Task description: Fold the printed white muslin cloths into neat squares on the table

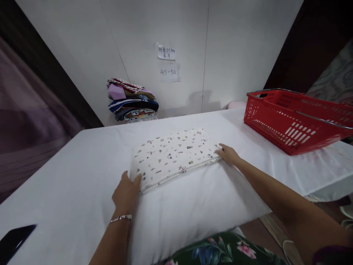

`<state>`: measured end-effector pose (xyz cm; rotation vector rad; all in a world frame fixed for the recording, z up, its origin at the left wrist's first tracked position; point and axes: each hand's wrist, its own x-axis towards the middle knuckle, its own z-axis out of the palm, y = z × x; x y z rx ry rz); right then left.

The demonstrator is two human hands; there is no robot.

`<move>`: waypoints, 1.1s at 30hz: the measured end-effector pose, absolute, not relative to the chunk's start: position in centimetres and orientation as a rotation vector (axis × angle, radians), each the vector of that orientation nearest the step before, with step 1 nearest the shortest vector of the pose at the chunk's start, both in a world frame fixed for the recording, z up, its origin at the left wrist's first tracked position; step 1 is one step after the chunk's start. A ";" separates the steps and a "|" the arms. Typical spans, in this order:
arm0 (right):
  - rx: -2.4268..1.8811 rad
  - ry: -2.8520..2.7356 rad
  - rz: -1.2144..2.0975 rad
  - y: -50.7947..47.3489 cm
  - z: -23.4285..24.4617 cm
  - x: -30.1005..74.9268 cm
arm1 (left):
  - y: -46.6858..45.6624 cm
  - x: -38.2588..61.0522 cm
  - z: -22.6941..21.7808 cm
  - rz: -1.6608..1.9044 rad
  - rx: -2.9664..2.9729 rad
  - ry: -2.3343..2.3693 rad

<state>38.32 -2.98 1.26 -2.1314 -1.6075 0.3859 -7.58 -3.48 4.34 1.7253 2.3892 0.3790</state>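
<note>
A white cloth (173, 154) with a small scattered print lies folded into a flat rectangle on the white-covered table. My left hand (126, 193), a bracelet on its wrist, grips the cloth's near left corner, thumb on top; the fingers underneath are partly hidden. At the near right corner, my right hand (229, 154) holds the edge between thumb and fingers. Folded layers show along the side facing me.
A red plastic basket (275, 125) stands on the table at the right. Against the back wall is a stack of folded fabrics (134, 99). A dark flat device (16, 241) lies at the lower left. Two paper notes (168, 71) hang on the wall.
</note>
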 end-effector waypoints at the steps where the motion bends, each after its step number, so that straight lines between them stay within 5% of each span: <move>1: -2.051 -1.646 0.278 -3.4 1.0 38.1 | -3.6 -7.6 4.3 0.454 1.805 2.401; 6: -1.488 -1.994 -0.150 -5.0 0.4 35.9 | -3.9 -4.7 3.6 0.735 2.474 1.978; 11: -1.454 -2.176 -0.212 -5.4 0.8 33.3 | -3.9 0.6 2.6 0.681 2.692 1.481; 33: -1.397 -2.032 -0.122 -5.4 -1.3 34.9 | -4.3 1.1 1.4 0.683 2.670 1.420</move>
